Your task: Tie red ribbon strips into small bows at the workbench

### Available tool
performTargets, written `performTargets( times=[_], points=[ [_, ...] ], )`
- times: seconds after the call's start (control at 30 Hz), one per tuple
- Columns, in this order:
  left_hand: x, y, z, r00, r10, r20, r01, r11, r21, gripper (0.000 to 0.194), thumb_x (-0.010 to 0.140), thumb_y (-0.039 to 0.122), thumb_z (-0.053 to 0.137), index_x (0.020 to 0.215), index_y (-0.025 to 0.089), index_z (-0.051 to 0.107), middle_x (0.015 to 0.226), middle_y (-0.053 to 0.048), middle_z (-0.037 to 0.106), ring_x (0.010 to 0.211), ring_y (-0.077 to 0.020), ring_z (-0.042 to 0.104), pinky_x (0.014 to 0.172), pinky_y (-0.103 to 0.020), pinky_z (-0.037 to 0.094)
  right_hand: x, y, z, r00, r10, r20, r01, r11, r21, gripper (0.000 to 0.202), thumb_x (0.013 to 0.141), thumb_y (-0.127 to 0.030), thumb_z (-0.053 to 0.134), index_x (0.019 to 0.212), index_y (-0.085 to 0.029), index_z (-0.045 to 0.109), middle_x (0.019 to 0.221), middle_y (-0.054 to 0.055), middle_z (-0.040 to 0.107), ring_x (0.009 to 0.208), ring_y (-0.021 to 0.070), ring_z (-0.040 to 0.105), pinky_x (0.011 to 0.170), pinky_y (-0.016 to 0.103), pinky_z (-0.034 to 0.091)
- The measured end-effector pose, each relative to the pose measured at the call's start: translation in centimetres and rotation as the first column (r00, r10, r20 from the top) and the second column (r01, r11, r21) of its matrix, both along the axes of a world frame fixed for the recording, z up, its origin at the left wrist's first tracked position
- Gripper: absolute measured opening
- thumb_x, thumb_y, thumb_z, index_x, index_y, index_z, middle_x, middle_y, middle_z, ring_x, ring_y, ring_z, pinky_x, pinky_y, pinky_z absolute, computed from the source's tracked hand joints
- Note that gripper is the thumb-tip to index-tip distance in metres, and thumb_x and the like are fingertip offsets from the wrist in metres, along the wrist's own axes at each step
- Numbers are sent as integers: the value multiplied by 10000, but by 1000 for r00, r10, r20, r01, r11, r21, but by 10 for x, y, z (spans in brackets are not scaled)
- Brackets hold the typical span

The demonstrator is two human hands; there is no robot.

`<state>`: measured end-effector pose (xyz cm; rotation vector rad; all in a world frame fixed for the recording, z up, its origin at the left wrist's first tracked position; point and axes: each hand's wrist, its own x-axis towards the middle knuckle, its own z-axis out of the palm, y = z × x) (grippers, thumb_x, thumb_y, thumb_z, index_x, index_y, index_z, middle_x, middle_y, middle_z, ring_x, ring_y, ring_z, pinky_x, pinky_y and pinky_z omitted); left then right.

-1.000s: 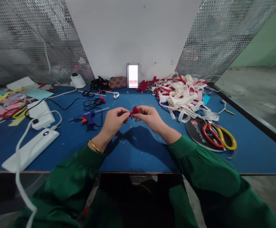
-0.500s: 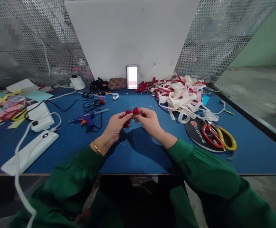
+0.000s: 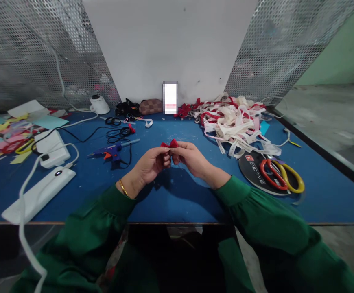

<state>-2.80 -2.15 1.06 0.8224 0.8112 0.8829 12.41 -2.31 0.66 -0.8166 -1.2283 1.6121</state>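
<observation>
A small red bow (image 3: 173, 143) is pinched between my two hands above the middle of the blue table. My left hand (image 3: 154, 162) grips its left side, thumb and fingers together. From the right, my right hand (image 3: 191, 158) holds it with thumb and bent fingers, the fingertips of both hands touching or nearly so. The lower part of the bow is hidden behind my thumbs. Left of my hands lies a blue glue gun (image 3: 112, 152) with an orange trigger.
A pile of white, pink and red ribbons (image 3: 232, 122) lies at the back right. Red and yellow scissors (image 3: 273, 175) rest on a black disc (image 3: 247, 171). At left are a white power bank (image 3: 39, 195), a power strip (image 3: 53, 150) and a phone (image 3: 170, 97) stands at the back.
My thumbs have come closer together over the bow, and the fingers of my right hand now curl below it. The bow has shifted slightly and its left loop shows less.
</observation>
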Motion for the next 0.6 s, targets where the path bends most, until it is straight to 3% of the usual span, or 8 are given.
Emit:
performTargets(
  times=[0.1,0.2,0.6],
  points=[
    [1,-1,2,998,-23,58,27,998,-60,221,709,227,651,557,158,507,484,51,404,435,-65,381,495,-230,382,-1,0,-1,986,27,-165,-55,985,-162,114,699,-230,638,692,-176,538,558,-52,463,505,81,419,527,237,366],
    [3,-2,3,994,-4,114,13,997,-74,211,711,201,629,553,154,497,495,57,387,424,-48,344,490,-221,371,-2,0,-3,964,23,-264,-87,969,-233,131,685,-201,610,648,-188,485,559,-56,426,512,82,397,555,248,394],
    [6,-2,0,983,-2,182,10,999,-42,228,708,162,605,535,160,457,513,52,367,429,-42,334,476,-210,342,-6,-6,1,935,-70,-347,-28,963,-269,193,666,-149,599,549,-185,449,498,-56,366,480,75,303,480,223,277]
  ],
)
